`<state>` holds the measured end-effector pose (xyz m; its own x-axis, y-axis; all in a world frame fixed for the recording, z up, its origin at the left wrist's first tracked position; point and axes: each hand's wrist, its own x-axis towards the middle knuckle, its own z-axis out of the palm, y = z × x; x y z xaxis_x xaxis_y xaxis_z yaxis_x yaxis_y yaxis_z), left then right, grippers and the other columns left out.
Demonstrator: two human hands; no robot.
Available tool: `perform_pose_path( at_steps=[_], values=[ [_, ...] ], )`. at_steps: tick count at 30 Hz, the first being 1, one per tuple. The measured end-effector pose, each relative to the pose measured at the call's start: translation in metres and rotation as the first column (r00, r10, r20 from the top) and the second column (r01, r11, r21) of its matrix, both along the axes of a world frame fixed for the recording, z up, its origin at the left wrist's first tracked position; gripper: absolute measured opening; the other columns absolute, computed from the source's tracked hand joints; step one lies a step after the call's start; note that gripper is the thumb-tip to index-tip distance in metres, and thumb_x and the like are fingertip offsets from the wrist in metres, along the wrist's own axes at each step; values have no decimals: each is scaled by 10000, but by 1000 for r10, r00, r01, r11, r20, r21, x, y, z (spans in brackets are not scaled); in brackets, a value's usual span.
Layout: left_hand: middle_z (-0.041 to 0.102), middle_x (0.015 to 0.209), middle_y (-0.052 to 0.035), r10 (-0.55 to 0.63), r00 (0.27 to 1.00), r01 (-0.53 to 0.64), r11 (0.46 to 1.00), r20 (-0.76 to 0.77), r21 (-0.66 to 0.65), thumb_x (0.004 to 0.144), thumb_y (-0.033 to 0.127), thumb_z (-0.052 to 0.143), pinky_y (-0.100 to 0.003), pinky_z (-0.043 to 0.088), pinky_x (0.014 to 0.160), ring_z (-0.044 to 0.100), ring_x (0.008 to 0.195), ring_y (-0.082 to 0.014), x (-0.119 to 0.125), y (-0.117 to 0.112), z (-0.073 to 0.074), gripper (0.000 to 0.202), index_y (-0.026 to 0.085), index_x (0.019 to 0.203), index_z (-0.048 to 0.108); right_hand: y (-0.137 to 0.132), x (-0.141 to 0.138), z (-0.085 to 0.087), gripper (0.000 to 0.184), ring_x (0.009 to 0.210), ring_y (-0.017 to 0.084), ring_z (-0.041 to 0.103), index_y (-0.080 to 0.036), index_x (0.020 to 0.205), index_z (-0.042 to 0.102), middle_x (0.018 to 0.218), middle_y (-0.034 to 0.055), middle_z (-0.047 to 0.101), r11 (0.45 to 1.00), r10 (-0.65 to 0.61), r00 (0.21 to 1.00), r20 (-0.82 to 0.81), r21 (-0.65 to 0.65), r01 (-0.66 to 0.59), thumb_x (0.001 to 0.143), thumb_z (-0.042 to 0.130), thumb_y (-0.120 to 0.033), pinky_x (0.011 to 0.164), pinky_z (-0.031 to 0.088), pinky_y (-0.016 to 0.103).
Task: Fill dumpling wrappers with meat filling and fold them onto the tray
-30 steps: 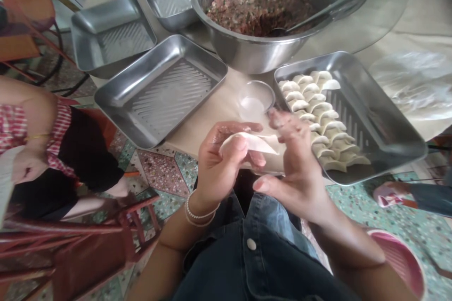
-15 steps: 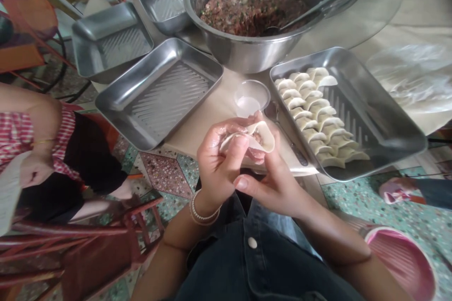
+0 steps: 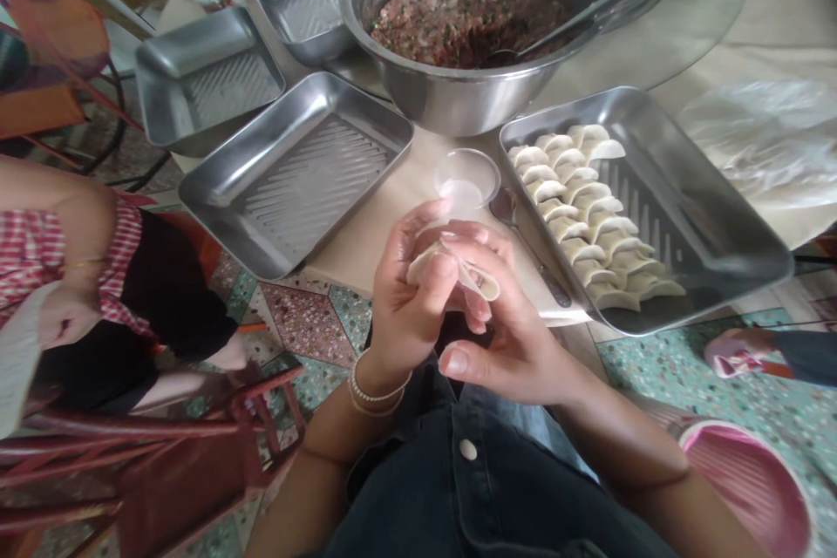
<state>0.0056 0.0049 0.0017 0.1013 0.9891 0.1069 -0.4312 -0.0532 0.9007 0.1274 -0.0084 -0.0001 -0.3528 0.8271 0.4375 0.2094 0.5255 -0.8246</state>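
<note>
My left hand (image 3: 411, 301) pinches a half-folded dumpling (image 3: 484, 282) between thumb and fingers, over the near edge of the table. Curled fingers of my right hand (image 3: 506, 305) press the far and right side of its wrapper, while that thumb stands apart below. The wrapper's right end is folded nearly flat, with a small gap; most of the filling is hidden. Just beyond my hands stands a small clear bowl (image 3: 467, 179) with whitish contents. To the right, a metal tray (image 3: 706, 235) holds rows of finished dumplings (image 3: 585, 209).
A big steel bowl (image 3: 458, 96) of meat filling (image 3: 458, 17) stands behind, a long-handled spoon (image 3: 581, 22) in it. Metal trays, one nearest (image 3: 307, 183), lie left. A utensil (image 3: 533, 253) rests beside the dumpling tray. A seated person (image 3: 71, 279) is at left; a pink bin (image 3: 745, 488) stands right.
My right fingers have come up and over the wrapper, folding its open right flap inward so the filling is mostly covered. The left hand keeps its pinch, its index finger raised.
</note>
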Motion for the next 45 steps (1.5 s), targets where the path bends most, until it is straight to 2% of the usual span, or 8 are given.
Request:
perform_pose_path(
  at_steps=[5,15,21,26,30,35,42,45],
  values=[
    [661,767,12,-47,998,45,998,39,41,922,370,528,-185,424,384,540,475,-62,-3,3,-2,231,310,1119,632,-5,-2,-2,857,1426,255,227,-331,1506,73,1528,51,235,998,9,1000,-13,-64,-10,850,600,-488,1172,301,503],
    [592,1026,2,231,972,-216,955,-52,205,903,319,563,-224,503,520,561,599,-54,5,6,-4,112,259,874,653,-22,-9,-7,988,1490,259,5,-357,1466,-198,1606,27,-4,960,68,996,-53,-268,-80,866,582,-439,1182,216,537],
    [590,1015,-48,215,958,-162,952,-189,259,918,354,522,-323,535,690,594,879,-172,3,2,1,145,257,894,628,-18,-14,-3,829,1449,224,229,-361,1506,-36,1534,47,242,972,-15,989,-150,-235,-21,904,530,-430,1175,313,452],
    [597,1013,-19,226,961,-183,952,-159,247,940,283,495,-261,525,650,585,781,-116,3,-1,-2,130,269,1035,583,-10,-14,-2,567,1353,232,379,-384,1457,301,1415,42,401,972,-232,966,-115,-54,227,925,497,-400,1082,437,459],
    [573,1237,-23,95,995,-91,991,-33,96,960,341,444,-371,554,845,624,1009,-187,4,-9,1,295,355,1254,437,-2,-10,-2,427,1300,287,412,-369,1308,534,1362,45,459,888,-440,898,-15,140,437,885,569,-321,1072,358,562],
    [486,1373,-3,-123,980,124,992,158,5,962,363,418,-386,575,888,588,1180,-235,2,-17,8,330,387,1290,436,5,-7,1,234,1163,295,454,-314,1043,687,1221,36,547,694,-633,774,1,445,567,815,661,-267,993,372,533],
    [632,1227,-34,-267,894,350,917,360,-190,937,489,412,-389,599,860,625,1147,-229,3,-4,8,334,316,1198,529,6,-9,5,132,1004,215,480,-264,899,695,952,11,589,632,-640,757,-134,469,617,808,638,-187,944,442,424],
    [687,1088,-67,-309,854,428,875,419,-227,934,519,389,-385,592,882,640,1129,-230,4,3,7,398,239,1116,606,6,-10,3,106,1062,224,450,-268,895,705,973,26,575,653,-638,765,-84,467,596,823,647,-217,1001,411,438]
  ],
)
